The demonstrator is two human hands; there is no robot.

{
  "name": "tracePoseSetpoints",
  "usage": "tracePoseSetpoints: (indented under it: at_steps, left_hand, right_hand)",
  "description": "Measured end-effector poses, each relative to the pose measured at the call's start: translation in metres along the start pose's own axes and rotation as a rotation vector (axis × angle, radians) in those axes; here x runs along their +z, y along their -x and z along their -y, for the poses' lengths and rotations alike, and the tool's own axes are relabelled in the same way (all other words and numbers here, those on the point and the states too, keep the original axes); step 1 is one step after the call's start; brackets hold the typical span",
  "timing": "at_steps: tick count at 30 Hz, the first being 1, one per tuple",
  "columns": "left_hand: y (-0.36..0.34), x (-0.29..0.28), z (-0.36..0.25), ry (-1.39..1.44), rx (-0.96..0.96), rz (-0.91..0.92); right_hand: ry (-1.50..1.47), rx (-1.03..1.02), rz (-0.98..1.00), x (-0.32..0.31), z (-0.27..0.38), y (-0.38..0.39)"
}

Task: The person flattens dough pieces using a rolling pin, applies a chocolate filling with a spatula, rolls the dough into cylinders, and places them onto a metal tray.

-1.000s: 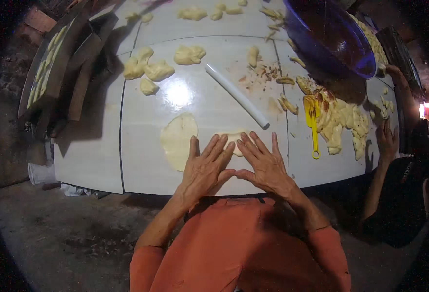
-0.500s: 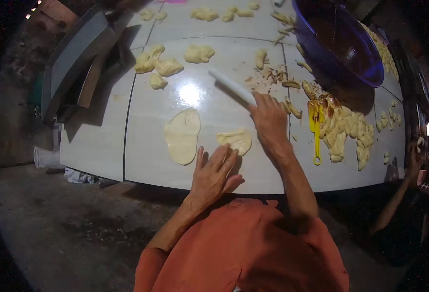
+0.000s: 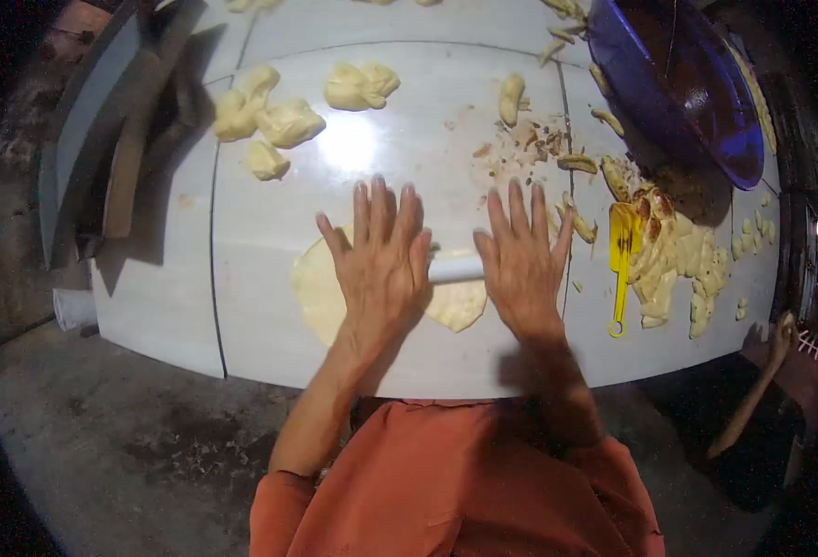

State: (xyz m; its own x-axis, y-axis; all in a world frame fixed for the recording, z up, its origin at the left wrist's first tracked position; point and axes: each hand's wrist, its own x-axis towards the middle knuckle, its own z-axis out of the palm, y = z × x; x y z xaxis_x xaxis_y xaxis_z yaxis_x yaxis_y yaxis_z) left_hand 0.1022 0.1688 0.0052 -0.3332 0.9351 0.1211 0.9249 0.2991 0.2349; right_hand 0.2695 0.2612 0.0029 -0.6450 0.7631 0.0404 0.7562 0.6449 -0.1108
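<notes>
A white rolling pin (image 3: 455, 268) lies crosswise over a small flat piece of dough (image 3: 457, 306). My left hand (image 3: 377, 265) rests flat on the pin's left part, its fingers spread and pointing away from me. On the pin's right part lies my right hand (image 3: 525, 260), also open, with fingers stretched out. Both palms hide the ends of the pin. A larger oval sheet of dough (image 3: 314, 290) is partly covered by my left hand.
Soft dough lumps (image 3: 290, 123) sit farther back. Right of my hands are a yellow spatula (image 3: 620, 278), a pile of pale slices (image 3: 673, 255) and bananas (image 3: 511, 99). A purple basin (image 3: 752, 158) stands far right, a metal-sided box (image 3: 89, 139) far left. Another person's arm (image 3: 752, 390) shows at right.
The rolling pin has come down from the upper right onto the small dough piece and turned crosswise. My left hand has left the dough for the pin; my right has opened from its grip.
</notes>
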Motion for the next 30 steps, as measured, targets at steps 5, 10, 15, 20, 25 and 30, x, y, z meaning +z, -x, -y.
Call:
tracePoseSetpoints:
  at_steps: [5,10,15,20,25,30]
  left_hand:
    - [-0.081,0.011,0.010,-0.045,0.037,-0.165]
    - [-0.100,0.022,0.025,-0.085,0.111,-0.192]
    - [-0.057,0.004,0.024,0.055,0.143,0.026]
    - [-0.011,0.008,0.014,-0.004,0.293,0.029]
    - [0.048,-0.005,0.009,0.017,0.243,0.097]
    - [0.132,-0.005,0.003,0.107,0.204,0.154]
  right_hand:
    - [0.093,0.089,-0.208,0.003,-0.008,-0.071]
    - [-0.372,-0.290,-0.192,-0.018,-0.027,-0.072]
    - [-0.375,-0.310,0.246,-0.039,-0.034,-0.008]
    - [-0.299,-0.391,0.103,-0.040,-0.013,0.026]
    - [-0.145,-0.265,0.057,-0.016,-0.001,0.081]
    - [-0.157,-0.284,-0.046,-0.012,0.010,0.145]
